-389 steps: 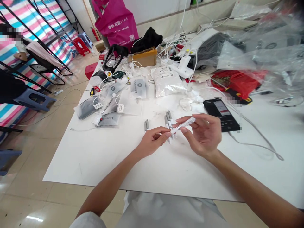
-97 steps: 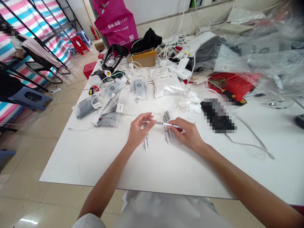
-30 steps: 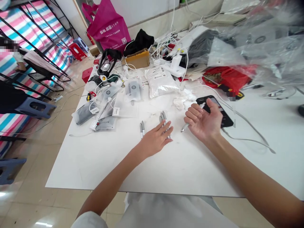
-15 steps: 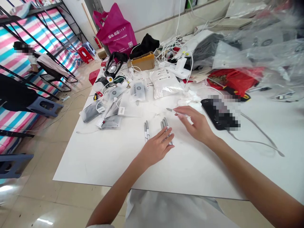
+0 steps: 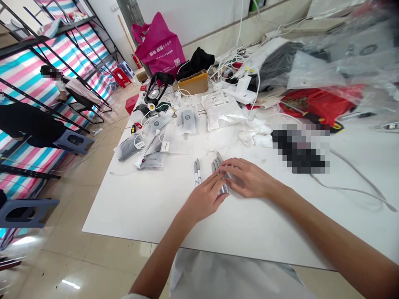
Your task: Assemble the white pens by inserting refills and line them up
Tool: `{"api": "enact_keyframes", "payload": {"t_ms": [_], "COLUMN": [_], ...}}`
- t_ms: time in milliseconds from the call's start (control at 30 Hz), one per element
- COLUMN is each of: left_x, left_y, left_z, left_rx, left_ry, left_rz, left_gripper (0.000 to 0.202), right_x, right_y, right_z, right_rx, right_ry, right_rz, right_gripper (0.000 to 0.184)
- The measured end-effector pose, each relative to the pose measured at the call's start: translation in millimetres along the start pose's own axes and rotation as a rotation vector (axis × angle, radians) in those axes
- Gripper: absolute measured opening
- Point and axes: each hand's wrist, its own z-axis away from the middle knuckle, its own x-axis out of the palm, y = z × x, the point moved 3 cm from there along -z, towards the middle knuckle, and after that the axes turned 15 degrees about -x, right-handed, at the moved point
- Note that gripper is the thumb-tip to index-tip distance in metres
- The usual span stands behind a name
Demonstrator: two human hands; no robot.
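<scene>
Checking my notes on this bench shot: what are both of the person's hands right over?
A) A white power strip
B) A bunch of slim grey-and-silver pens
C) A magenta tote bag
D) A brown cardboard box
B. The left hand and right hand lie together over the bunch of slim grey-and-silver pens on the white table top, their fingers covering part of it.

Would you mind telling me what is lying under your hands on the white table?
Under your left hand and right hand lies a bunch of slim grey pen-like sticks on the white table. Only their tips and lower ends show; the middles are covered, so I cannot count them.
</scene>
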Motion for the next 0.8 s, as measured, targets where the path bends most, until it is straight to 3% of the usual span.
{"api": "enact_keyframes", "payload": {"t_ms": [167,633,733,800], "left_x": [-3.2,-7.2,-17.5,-27.0], "left_y": [-0.5,-4.8,-11.9,-23.3], "left_z": [-2.1,-8.9,-2.5,6.0], "left_rx": [-0.035,0.022,-0.047,-0.225], "left_ry": [0.001,0.016,0.141,0.292], "left_rz": [0.033,0.031,0.080,0.116], "left_gripper": [0.043,0.048,0.043,0.030], "right_x": [6.0,4.9,0.8,-2.4], "right_y": [-0.6,-1.7,-1.8,-1.1], "right_z": [0.6,2.5,2.2,1.6], "right_rx": [0.079,0.145,0.176,0.209], "right_ry": [-0.002,0.004,0.011,0.036], "right_rz": [-0.180,-0.283,-0.247,-0.193], "right_gripper": [0.051,0.060,0.052,0.043]}}
